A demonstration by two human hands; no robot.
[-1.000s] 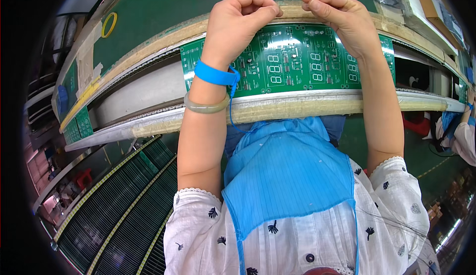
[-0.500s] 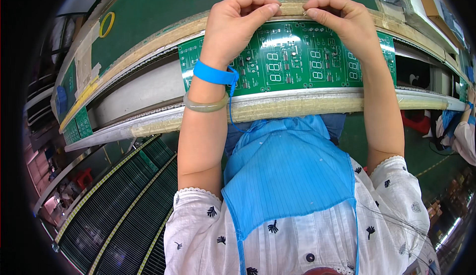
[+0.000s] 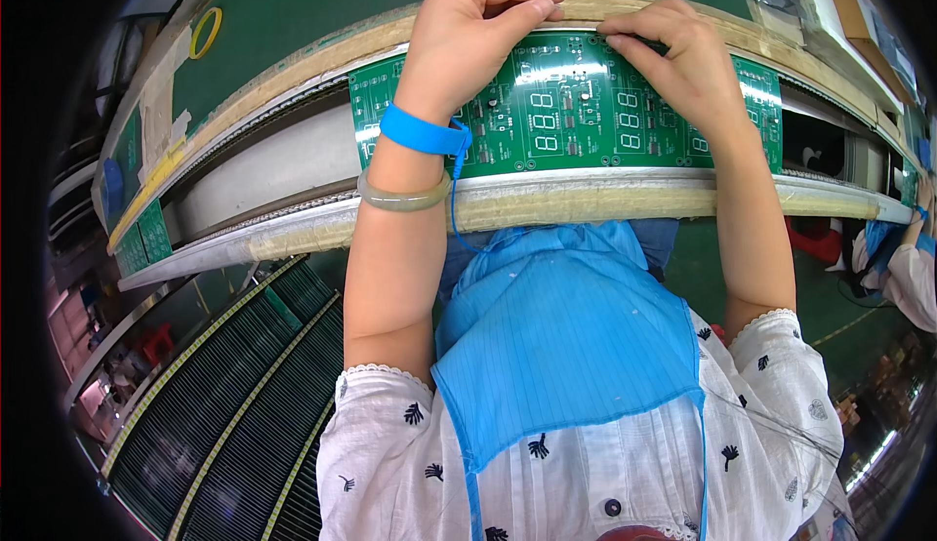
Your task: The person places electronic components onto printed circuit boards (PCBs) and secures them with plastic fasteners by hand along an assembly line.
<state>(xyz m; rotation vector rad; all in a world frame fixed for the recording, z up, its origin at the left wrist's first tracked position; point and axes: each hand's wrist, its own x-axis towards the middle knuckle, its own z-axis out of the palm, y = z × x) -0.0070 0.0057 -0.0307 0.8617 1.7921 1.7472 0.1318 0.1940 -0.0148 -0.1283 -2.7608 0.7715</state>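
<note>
A long green circuit board [image 3: 576, 131] lies across the rail track in front of me, with white digit outlines and small parts on it. Over its far edge, my right hand [image 3: 683, 68] is closed in a pinch, thumb and forefinger at the board's upper middle. Whatever those fingertips hold is too small to make out. My left hand [image 3: 468, 39] is pinched too, raised just beyond the far edge of the board; a tiny thing may be between the fingertips. A blue wrist strap [image 3: 420, 131] with a cord and a pale bangle [image 3: 403, 196] circle my left wrist.
Metal rails [image 3: 293, 239] with taped edges run along both sides of the board. Black slotted racks [image 3: 224, 385] stand at lower left. A yellow tape ring [image 3: 205, 34] lies on the green tabletop [image 3: 322, 14]. Another person's arm [image 3: 917, 239] shows at far right.
My right hand has come down from above the rail to the board's far edge. My left hand stays pinched near the same place. The whole view has shifted slightly.
</note>
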